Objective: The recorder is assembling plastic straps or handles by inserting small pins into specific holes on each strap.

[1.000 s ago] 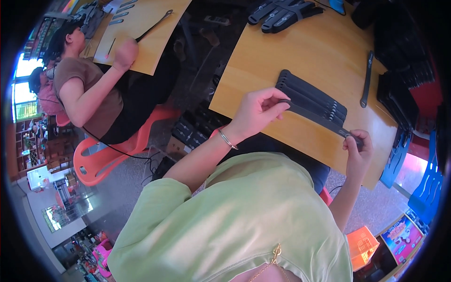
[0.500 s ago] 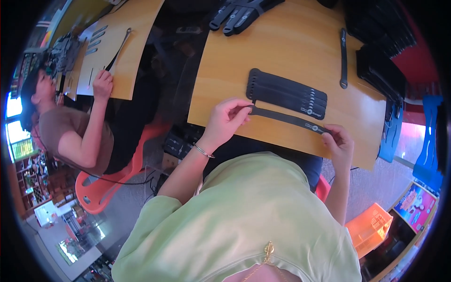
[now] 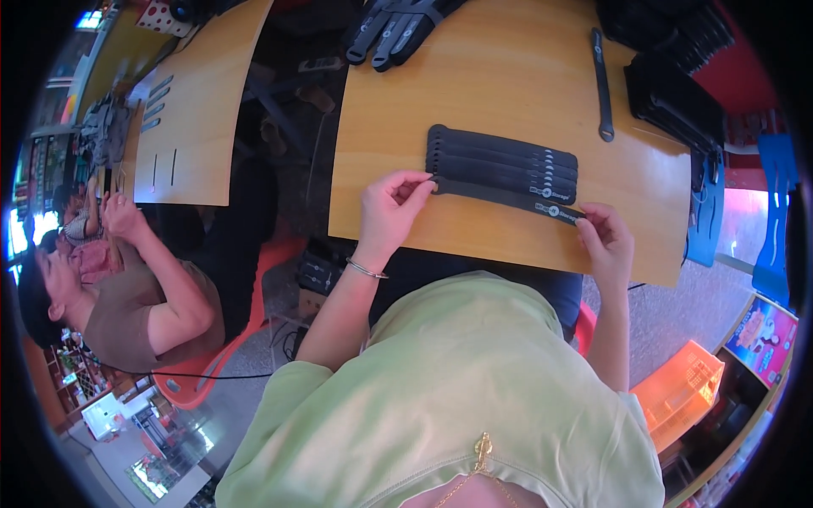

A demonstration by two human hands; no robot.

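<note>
My left hand (image 3: 396, 207) pinches one end of a black strap (image 3: 500, 200), and my right hand (image 3: 607, 239) grips its other end. The strap is stretched between both hands, with a white print near its right part. It lies along the near edge of a row of several overlapping black straps (image 3: 491, 161) spread on the wooden table (image 3: 381, 127). Whether the held strap rests on the table or hovers slightly above it I cannot tell.
A single black strap (image 3: 602, 85) lies farther right, beside stacks of black straps (image 3: 673, 97). A banded bundle of straps (image 3: 394, 34) sits at the far left. At another table (image 3: 199, 110) on the left, a co-worker (image 3: 152, 305) sits. An orange crate (image 3: 682, 394) stands at lower right.
Both hands have brought the strap up against the near edge of the overlapping row. The co-worker's hand has drawn back from the other table, and the view has shifted.
</note>
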